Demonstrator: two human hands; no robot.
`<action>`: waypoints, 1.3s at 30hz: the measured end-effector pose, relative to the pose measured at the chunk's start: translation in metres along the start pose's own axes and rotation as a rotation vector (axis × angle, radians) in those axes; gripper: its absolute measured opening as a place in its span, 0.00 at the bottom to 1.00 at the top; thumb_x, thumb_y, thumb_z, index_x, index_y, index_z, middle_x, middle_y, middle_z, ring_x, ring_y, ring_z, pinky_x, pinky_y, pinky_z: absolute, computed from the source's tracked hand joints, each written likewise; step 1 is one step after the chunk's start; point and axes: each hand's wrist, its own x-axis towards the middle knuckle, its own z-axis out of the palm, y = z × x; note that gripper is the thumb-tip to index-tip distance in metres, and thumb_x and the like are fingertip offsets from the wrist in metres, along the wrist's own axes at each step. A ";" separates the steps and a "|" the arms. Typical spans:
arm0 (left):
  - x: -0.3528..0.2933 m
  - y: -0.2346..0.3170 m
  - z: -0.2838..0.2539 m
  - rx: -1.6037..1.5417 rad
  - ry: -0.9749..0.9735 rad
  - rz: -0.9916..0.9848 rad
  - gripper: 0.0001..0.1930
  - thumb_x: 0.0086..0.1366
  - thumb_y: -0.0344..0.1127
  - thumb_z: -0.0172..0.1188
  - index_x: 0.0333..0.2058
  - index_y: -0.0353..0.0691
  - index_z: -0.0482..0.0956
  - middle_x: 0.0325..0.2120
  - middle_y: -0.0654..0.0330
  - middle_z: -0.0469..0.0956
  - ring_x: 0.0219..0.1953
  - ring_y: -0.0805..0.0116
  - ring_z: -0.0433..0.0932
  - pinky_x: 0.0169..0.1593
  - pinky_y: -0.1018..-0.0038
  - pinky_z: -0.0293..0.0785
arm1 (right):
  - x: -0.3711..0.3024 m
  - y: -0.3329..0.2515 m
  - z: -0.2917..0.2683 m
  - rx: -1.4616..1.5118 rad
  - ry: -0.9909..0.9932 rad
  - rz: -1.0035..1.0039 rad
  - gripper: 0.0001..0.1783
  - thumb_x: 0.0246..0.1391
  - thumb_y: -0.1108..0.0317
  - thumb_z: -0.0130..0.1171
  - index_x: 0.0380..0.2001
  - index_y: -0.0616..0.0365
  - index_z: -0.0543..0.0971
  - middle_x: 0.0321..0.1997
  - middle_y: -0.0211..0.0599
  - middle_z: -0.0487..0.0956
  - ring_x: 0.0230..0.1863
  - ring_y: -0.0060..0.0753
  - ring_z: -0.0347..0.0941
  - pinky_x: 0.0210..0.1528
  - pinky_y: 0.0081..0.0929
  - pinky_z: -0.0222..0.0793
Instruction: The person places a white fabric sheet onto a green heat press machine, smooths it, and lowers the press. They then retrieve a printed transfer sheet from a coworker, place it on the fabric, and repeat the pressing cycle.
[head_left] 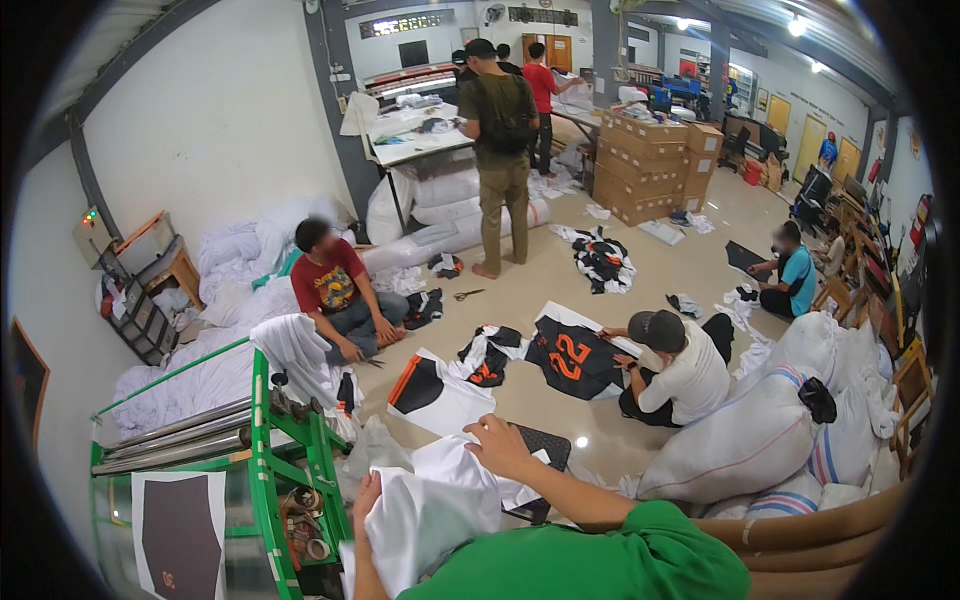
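White fabric (435,497) lies bunched over my lap, in front of my green shirt. My left hand (367,495) grips its left edge, the thumb side uppermost. At the fabric's far right edge is my right hand (498,446), fingers bent and touching the cloth; what lies under its fingertips is partly hidden. A dark patterned flat piece (545,447) rests on the floor just beyond my right forearm. Farther out lies a white sheet with a black and orange panel (418,385).
On my left stands a green metal frame (262,450) with rollers. Stuffed white sacks (740,440) fill the right. Seated people work around a black jersey piece (575,358) and cloth piles; scissors (468,295) lie on the floor. Cardboard boxes (640,165) are stacked farther back.
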 end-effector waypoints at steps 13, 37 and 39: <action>-0.007 -0.036 0.062 1.500 0.144 0.879 0.09 0.60 0.35 0.71 0.38 0.40 0.86 0.58 0.39 0.59 0.63 0.39 0.58 0.65 0.51 0.53 | -0.027 -0.086 -0.023 0.950 -0.197 -0.183 0.33 0.59 0.65 0.68 0.63 0.65 0.68 0.54 0.50 0.78 0.52 0.35 0.75 0.52 0.32 0.72; -0.086 -0.090 -0.208 1.492 0.186 0.244 0.19 0.60 0.41 0.57 0.48 0.41 0.80 0.37 0.49 0.83 0.39 0.48 0.82 0.43 0.56 0.75 | -0.025 -0.105 -0.011 0.506 -0.935 -0.100 0.14 0.64 0.60 0.66 0.40 0.61 0.81 0.29 0.25 0.77 0.34 0.16 0.68 0.37 0.21 0.66; -0.092 -0.075 -0.212 1.437 0.192 0.066 0.18 0.66 0.45 0.56 0.48 0.40 0.81 0.37 0.48 0.83 0.39 0.49 0.82 0.42 0.57 0.75 | -0.015 -0.109 -0.003 0.382 -0.932 -0.134 0.22 0.58 0.54 0.70 0.48 0.59 0.81 0.37 0.39 0.83 0.40 0.35 0.78 0.46 0.33 0.73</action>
